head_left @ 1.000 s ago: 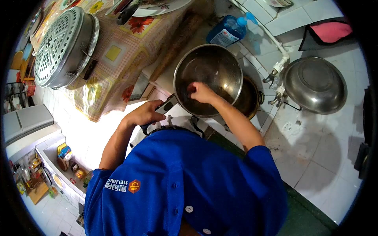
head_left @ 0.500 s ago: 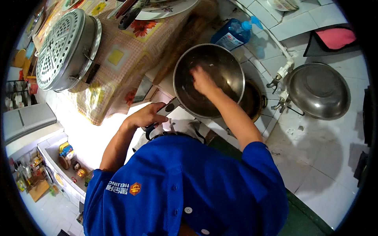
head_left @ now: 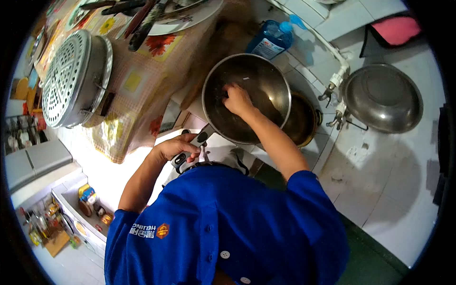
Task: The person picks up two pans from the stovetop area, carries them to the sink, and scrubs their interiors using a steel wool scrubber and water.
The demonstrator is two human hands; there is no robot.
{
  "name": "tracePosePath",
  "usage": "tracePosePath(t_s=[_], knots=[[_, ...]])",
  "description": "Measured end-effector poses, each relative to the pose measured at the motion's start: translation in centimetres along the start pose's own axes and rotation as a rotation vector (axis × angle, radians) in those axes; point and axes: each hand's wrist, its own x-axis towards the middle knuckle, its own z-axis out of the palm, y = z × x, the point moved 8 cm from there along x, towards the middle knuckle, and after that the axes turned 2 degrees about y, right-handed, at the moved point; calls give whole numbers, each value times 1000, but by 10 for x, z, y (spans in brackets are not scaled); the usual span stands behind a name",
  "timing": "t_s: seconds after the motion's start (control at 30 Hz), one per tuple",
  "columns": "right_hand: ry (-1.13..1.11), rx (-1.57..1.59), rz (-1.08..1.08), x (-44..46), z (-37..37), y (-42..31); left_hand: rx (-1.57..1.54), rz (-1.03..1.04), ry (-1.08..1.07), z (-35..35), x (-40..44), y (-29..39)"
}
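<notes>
My left hand is closed around the grey-and-black handle of a deep metal wok. The wok tilts so that its inside faces me, with what looks like a little water and a small pale bit in it. Inside the bowl, my right hand has its fingers curled against the left part of the inner surface. Whatever those fingers hold, if anything, is hidden. Partly beneath the wok stands a dark brownish basin with a small loop handle.
A blue soap bottle stands behind the wok. Two taps on a white pipe sit at right, beside an upturned metal pan. At left, a cloth-covered table carries a perforated steamer pot, knives and a plate.
My right hand has moved slightly left and down within the wok and is less blurred. The wok has shifted a little, and the whole view has turned slightly.
</notes>
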Motion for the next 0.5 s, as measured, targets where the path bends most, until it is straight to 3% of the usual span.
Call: tracePosePath(t_s=[0.07,0.2,0.33,0.5], knots=[[-241,-145,109,-12,11,23,98,6,33,2,-3,5],[-159,-91,2,-58,-2,20,253,21,39,10,-3,17],[-85,30,134,-89,-21,11,338,24,32,22,-3,27],[-7,97,138,-114,-34,10,460,5,75,40,1,39]])
